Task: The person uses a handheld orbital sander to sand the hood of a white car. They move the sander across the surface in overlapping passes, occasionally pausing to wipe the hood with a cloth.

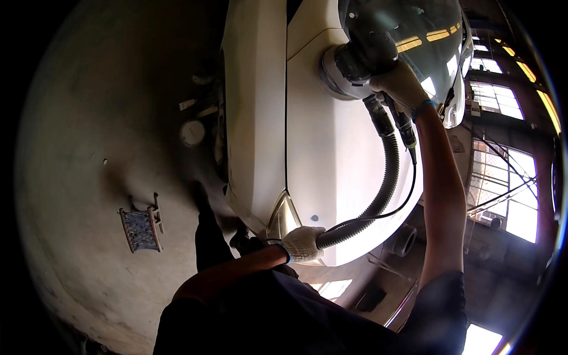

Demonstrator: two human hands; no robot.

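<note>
My right hand [403, 87], in a knitted glove, is closed on a round-headed electric sander [362, 64]. The sander's disc lies against the white hood [331, 136] of a car, close to the dark windshield [414, 23]. From the tool a ribbed grey hose [387, 171] curves back toward me, and a thin black cable runs beside it. Near the front corner of the hood, by the headlight [284, 219], my gloved left hand [303, 243] is wrapped round the hose. Its fingertips are partly hidden by the hose.
On the concrete floor at left stands a small folding stool [141, 229] with a dark woven seat. A round pale lid or can [192, 133] sits beside the car's wheel. Large windows [503, 177] line the wall at right, and a tire-like ring [404, 240] lies beyond the hood.
</note>
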